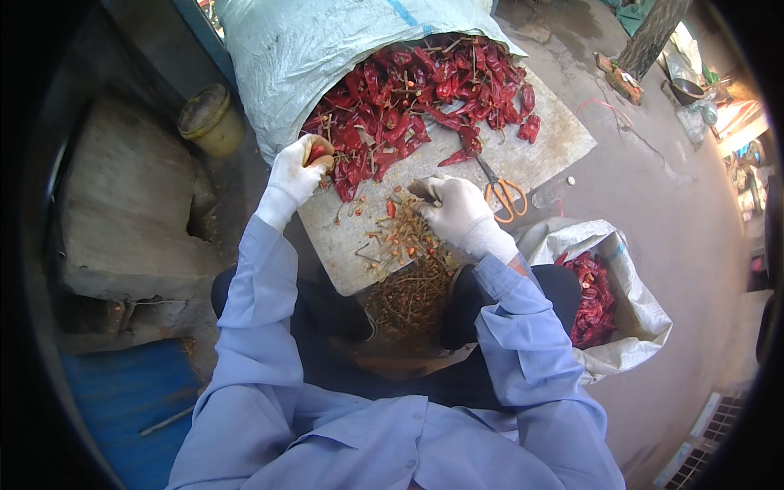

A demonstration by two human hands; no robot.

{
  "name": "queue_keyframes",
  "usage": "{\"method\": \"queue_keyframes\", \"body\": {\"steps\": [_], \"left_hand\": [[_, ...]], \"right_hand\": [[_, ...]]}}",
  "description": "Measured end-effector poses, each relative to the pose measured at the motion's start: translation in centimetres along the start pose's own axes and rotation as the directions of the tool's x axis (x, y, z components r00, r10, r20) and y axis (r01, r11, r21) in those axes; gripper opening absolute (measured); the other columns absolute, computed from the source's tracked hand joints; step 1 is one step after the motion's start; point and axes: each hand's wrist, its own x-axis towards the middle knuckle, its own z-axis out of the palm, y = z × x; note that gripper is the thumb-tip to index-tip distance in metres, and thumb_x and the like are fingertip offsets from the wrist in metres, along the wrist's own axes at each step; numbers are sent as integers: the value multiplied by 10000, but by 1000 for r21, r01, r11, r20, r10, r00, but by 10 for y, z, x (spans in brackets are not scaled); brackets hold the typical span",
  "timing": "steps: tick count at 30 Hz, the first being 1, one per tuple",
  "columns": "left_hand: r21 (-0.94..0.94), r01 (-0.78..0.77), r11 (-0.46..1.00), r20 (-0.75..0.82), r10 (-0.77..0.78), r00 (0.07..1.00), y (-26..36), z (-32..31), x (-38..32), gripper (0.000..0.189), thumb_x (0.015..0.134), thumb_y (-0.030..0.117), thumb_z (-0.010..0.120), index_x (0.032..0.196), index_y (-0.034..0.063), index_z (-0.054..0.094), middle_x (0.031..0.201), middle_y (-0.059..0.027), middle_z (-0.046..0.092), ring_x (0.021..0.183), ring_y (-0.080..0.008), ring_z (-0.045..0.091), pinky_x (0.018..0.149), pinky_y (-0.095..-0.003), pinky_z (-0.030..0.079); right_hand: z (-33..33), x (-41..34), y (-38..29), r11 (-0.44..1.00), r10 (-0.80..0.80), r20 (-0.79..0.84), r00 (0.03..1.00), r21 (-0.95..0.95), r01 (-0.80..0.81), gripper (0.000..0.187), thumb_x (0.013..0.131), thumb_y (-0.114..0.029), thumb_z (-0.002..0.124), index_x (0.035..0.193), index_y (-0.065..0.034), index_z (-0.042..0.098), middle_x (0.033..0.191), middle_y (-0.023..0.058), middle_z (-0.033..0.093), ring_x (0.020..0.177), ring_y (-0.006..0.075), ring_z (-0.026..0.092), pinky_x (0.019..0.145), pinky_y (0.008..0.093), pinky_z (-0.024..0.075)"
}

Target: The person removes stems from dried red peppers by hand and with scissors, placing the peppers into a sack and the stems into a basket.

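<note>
Dried red chili peppers (392, 110) spill from a large woven plastic sack (294, 55) onto a pale board (545, 147). My left hand (301, 165), in a white glove, is closed on a red chili pepper (317, 152) at the heap's left edge. My right hand (450, 205), gloved too, is above cut stems and caps (404, 236) on the board; its curled fingers hide whether they hold anything. Just right of that hand lie scissors with orange handles (503, 190), their blades towards the heap.
An open white woven sack (640, 331) with red chili pieces (591, 300) stands at my right knee. A clear plastic bottle (551, 192) lies beside the board. More stems (410, 300) are heaped between my feet. At left are a lidded bucket (211, 119) and a concrete block (131, 208).
</note>
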Motion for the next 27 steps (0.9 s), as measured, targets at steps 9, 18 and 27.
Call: {"method": "queue_keyframes", "body": {"steps": [9, 18, 27], "left_hand": [[673, -3, 740, -61, 60, 996, -35, 48, 22, 458, 820, 464, 756, 1090, 95, 751, 1014, -194, 733, 1000, -340, 705, 891, -435, 536], [-13, 156, 988, 25, -156, 987, -3, 52, 11, 345, 845, 322, 797, 1010, 25, 742, 692, -96, 685, 566, -204, 622, 534, -347, 466], [-485, 181, 856, 231, -74, 970, 41, 60, -25, 376, 1018, 338, 617, 1046, -31, 682, 571, -19, 580, 397, -77, 450, 387, -254, 322]], "right_hand": [[5, -4, -8, 997, -17, 92, 996, -67, 23, 224, 898, -267, 650, 956, -63, 722, 990, 181, 689, 949, 399, 672, 841, 490, 530], [8, -4, -9, 996, -70, -120, 990, -68, 62, 259, 864, -165, 656, 1101, -66, 689, 1080, 173, 676, 975, 387, 672, 853, 476, 534], [8, 4, -20, 980, -168, -292, 942, 50, 190, 407, 856, -138, 708, 1245, -37, 643, 1112, 192, 675, 993, 392, 669, 858, 445, 539]]}}
